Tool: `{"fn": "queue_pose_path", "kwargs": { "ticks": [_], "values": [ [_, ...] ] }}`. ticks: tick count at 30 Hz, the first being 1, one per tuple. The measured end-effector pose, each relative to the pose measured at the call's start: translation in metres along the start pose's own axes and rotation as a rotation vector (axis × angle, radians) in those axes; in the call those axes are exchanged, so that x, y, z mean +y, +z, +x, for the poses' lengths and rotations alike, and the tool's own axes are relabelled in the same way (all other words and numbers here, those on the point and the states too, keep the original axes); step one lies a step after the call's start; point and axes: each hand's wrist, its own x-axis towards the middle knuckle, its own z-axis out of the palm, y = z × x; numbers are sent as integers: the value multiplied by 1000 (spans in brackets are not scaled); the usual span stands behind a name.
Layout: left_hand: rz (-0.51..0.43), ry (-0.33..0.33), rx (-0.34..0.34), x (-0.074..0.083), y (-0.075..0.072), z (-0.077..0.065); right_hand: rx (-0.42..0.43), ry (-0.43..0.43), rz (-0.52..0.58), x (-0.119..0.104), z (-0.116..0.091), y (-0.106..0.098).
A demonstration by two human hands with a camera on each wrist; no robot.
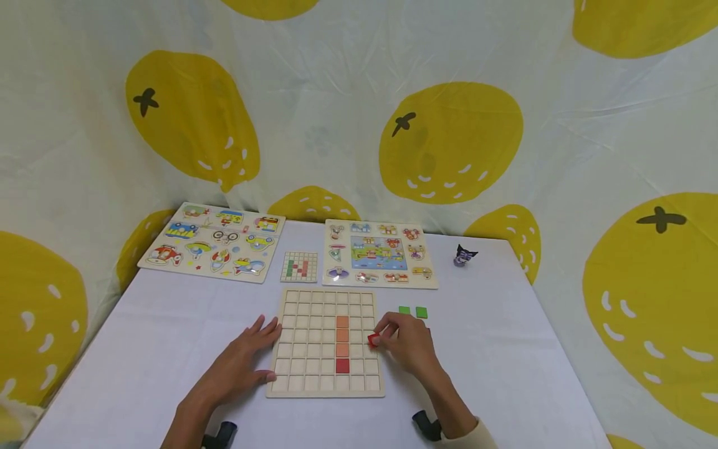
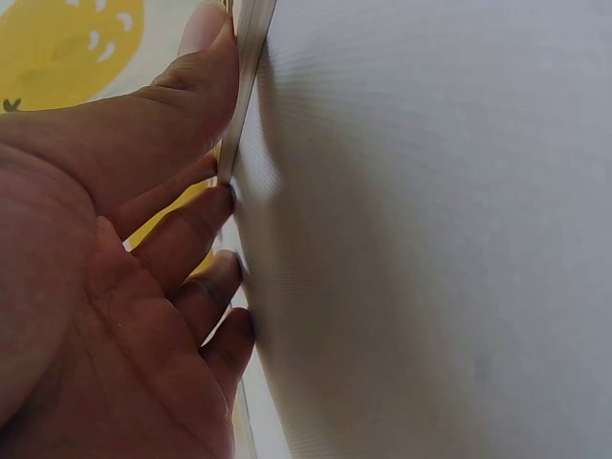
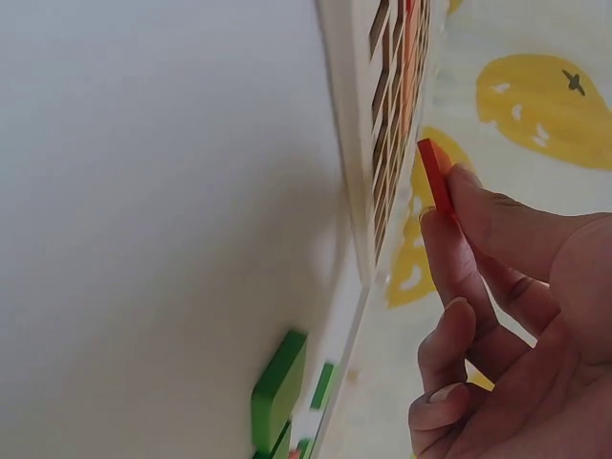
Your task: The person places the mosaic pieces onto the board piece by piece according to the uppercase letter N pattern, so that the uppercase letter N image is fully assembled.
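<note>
Red tile (image 1: 373, 340) pinched in the right hand (image 1: 412, 343) by the right edge of the grid board (image 1: 315, 337), lower middle of the frame, opposite a spread left hand (image 1: 238, 365), and liable, through so slight a fingertip hold, to slip and land askew.

Right fingers (image 1: 389, 320) pinch red tile (image 1: 372, 340); left fingers (image 1: 270, 337) touch board (image 1: 312, 368).
</note>
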Motion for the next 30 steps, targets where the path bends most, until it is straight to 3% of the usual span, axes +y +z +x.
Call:
{"fn": "queue_pose_path", "kwargs": {
  "ticks": [10,19,30],
  "values": [
    [2,7,1,0,1,-1,-57,-75,42,-25,-1,20],
    [-1,18,7,-3,2,0,-109,-128,11,-50,4,35],
    [2,17,0,-4,2,1,-126,-175,-64,-59,7,52]
  ]
}}
